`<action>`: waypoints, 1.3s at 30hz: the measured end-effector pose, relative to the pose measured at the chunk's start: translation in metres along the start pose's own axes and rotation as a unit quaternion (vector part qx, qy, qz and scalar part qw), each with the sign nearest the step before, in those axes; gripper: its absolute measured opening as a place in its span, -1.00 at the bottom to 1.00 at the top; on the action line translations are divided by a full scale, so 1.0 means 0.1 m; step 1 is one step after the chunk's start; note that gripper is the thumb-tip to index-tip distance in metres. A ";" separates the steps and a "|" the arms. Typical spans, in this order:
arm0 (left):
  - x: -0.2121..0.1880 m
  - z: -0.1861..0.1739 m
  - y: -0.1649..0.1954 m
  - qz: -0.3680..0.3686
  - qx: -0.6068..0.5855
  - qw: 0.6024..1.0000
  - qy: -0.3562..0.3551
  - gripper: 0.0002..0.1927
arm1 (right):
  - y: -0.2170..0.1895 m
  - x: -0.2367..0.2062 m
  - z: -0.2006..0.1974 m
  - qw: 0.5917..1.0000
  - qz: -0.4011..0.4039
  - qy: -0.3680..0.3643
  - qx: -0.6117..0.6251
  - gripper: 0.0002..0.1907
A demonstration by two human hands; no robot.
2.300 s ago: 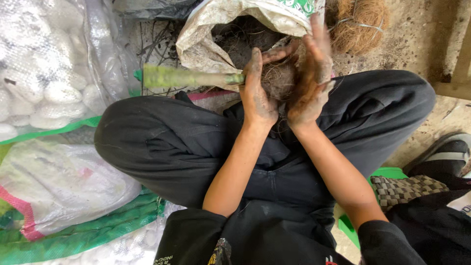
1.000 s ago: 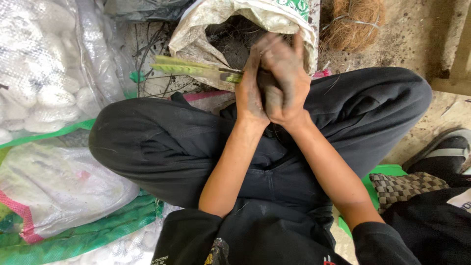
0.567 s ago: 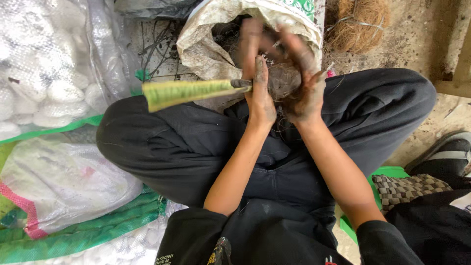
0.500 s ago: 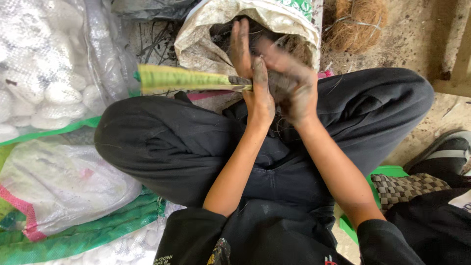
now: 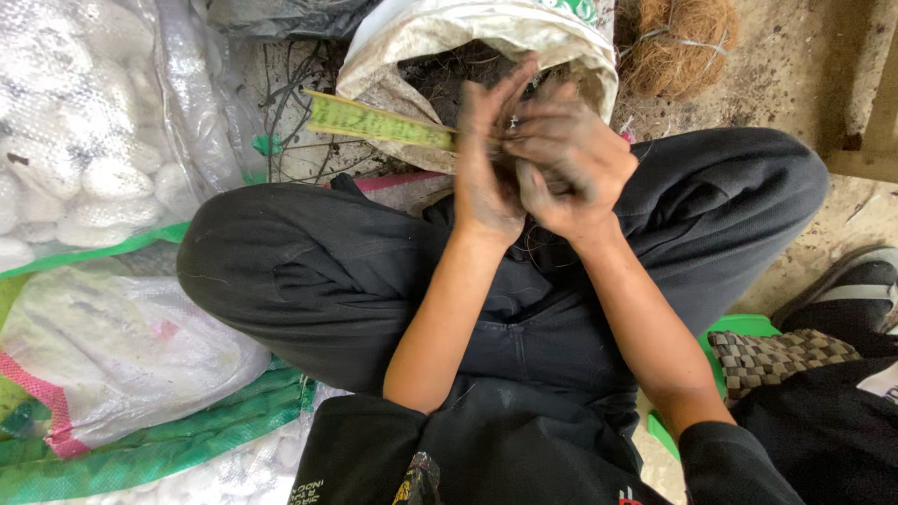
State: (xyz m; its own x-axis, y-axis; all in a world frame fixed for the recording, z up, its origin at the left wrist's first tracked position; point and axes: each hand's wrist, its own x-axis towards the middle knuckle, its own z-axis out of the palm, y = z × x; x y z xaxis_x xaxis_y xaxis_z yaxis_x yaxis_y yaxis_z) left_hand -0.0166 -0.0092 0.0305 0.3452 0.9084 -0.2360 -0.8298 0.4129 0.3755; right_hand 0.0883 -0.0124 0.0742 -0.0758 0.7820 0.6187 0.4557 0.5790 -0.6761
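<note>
I sit cross-legged in dark trousers, both soiled hands raised above my lap. My left hand (image 5: 486, 164) and my right hand (image 5: 569, 154) press together around a dark clump of soil and fibre, mostly hidden between the palms. A green, yellow-edged leaf (image 5: 374, 122) sticks out to the left from between my hands. Just beyond them stands an open white sack (image 5: 421, 28) filled with dark fibrous soil (image 5: 449, 70).
Clear plastic bags of white lumps (image 5: 84, 140) lie at the left on green sheeting (image 5: 168, 444). A brown coir bundle (image 5: 678, 42) rests at the top right on the concrete floor. A woven mat piece (image 5: 772, 355) and a shoe (image 5: 856, 285) lie at the right.
My hands have closed together over the clump, rolling it. The leaf has tilted and swung slightly as the clump turned.
</note>
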 end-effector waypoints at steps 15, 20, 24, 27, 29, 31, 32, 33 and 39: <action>-0.04 0.06 -0.13 0.115 0.224 0.967 0.038 -0.64 | 0.22 -0.32 0.22 0.952 0.185 0.128 0.208 -0.46; 0.04 0.05 -0.08 0.361 0.551 0.743 0.117 -0.52 | 0.14 -0.36 0.13 0.775 0.375 0.059 0.505 -0.43; 0.05 0.04 -0.05 0.398 0.588 0.697 0.103 -0.49 | 0.02 -0.40 0.16 0.859 0.465 0.066 0.204 -0.64; 0.06 0.08 -0.06 0.388 0.514 0.761 0.075 -0.50 | -0.05 -0.33 0.13 0.907 0.406 0.040 0.102 -0.74; 0.07 0.09 -0.08 0.343 0.432 0.831 0.071 -0.51 | -0.07 -0.23 0.11 0.955 0.284 0.066 0.056 -0.79; 0.05 0.08 -0.10 0.199 0.243 0.947 0.073 -0.50 | -0.10 -0.15 0.09 0.985 0.154 0.073 0.017 -0.80; 0.00 0.05 -0.09 0.082 0.086 0.991 0.065 -0.48 | -0.08 -0.11 0.08 0.994 0.082 0.069 -0.003 -0.77; -0.02 0.02 -0.09 -0.039 -0.076 0.995 0.048 -0.45 | -0.06 -0.07 0.08 0.998 0.005 0.064 -0.027 -0.71; -0.07 -0.09 -0.26 0.049 0.095 0.992 0.067 -0.63 | 0.09 -0.13 0.21 0.991 0.035 0.094 -0.091 -0.46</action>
State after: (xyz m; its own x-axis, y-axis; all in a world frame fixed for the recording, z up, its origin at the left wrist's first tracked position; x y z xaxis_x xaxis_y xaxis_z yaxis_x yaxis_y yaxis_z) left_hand -0.0010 -0.0272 0.0147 0.1957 0.9331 -0.3017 -0.7542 0.3399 0.5618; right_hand 0.0752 -0.0125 0.0520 0.1204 0.7523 0.6477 0.6074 0.4602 -0.6475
